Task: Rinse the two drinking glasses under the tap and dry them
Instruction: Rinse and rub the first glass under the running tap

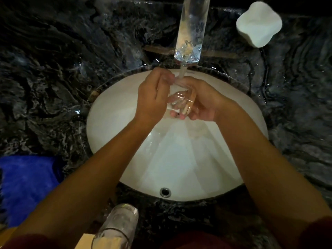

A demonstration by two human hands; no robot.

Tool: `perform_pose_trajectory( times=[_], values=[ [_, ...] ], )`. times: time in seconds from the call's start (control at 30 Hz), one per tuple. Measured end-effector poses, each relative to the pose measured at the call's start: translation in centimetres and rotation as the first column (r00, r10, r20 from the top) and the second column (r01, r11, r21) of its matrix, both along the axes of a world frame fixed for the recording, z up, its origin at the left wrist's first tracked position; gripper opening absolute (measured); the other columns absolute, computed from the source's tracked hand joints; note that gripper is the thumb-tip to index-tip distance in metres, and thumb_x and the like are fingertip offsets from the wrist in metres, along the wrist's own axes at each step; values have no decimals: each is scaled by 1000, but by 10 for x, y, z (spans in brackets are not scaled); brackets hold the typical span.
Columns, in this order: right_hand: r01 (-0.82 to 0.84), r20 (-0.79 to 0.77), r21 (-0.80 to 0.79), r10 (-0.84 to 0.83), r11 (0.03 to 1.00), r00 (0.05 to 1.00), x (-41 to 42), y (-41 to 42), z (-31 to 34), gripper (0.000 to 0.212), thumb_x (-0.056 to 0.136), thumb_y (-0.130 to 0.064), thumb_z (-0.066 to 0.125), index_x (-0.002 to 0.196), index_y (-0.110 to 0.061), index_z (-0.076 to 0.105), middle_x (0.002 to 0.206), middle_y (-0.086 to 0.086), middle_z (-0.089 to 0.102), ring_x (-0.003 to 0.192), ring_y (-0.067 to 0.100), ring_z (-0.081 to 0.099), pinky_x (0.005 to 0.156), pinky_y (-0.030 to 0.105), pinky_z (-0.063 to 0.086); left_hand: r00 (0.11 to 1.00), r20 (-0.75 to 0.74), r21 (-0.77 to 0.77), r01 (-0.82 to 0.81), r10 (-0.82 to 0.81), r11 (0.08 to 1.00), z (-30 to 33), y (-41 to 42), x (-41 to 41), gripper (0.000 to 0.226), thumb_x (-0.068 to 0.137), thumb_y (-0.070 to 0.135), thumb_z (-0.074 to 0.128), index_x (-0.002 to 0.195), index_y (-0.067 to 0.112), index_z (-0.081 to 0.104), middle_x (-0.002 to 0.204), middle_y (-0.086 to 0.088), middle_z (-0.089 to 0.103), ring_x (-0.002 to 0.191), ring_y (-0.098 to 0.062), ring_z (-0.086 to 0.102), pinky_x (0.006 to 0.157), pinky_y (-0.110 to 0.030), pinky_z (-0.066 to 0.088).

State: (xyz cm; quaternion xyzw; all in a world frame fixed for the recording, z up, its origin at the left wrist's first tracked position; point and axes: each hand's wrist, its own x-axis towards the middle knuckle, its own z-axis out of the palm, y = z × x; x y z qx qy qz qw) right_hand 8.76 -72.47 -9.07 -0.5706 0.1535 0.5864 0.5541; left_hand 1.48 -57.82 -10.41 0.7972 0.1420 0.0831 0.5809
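Glass in hand: the drinking glass sits over the far half of the basin, right under the tap, with the stream landing on it.
Right hand: your right hand wraps its fingers around the glass from the right and carries it.
Left hand: your left hand curls its fingers over the glass on the left side; whether they reach inside the rim is hidden.
Second glass: the other glass stands on the counter's near edge, in front of the basin.
Cloth: a blue towel lies at the near-left corner of the counter.
Doing it well: tilt the mouth toward the stream, turn the glass slowly, and grip firmly, since wet glass over a hard basin likely slips.
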Motion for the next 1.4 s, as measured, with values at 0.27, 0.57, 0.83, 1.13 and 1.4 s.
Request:
perform_pose_trajectory(
  times=[0.27,0.57,0.83,1.13,1.4],
  values=[
    [-22,390,-183,93,983,916,-39,-14,23,45,90,-44,74,122,-17,59,103,9,74,66,17,71,48,31,55,707,-706,-399,-442,38,803,20,-4,-9,28,107,27,42,99,9,62,94,-14,69,79,-29,72,72,-46,64],
    [104,817,-406,310,908,485,-58,-25,71,55,68,-66,81,105,-29,63,86,-15,69,78,1,64,70,31,54,873,-383,-371,155,-303,915,33,9,-42,42,103,47,53,134,23,67,127,7,73,119,-9,67,103,-36,55],
    [20,841,-485,460,874,284,-68,-39,109,64,63,-64,67,118,-32,62,108,-10,66,96,14,63,80,41,54,771,-287,-208,529,-569,822,58,23,-48,74,84,35,78,150,41,45,155,14,49,143,-9,45,120,-48,36],
    [334,656,-89,-197,939,729,-72,-47,106,34,74,-39,82,101,-21,71,82,16,68,53,10,55,52,30,46,946,-195,-336,183,-259,924,79,0,-69,76,70,33,86,138,26,53,128,4,70,119,-20,68,100,-35,54],
    [260,106,398,-325,880,940,-85,-45,112,63,101,-53,29,118,2,57,61,7,72,36,16,55,37,23,35,982,-76,-483,116,-174,868,118,-16,-67,76,67,44,91,134,30,57,140,6,64,136,-18,57,104,-34,51]
  ],
)
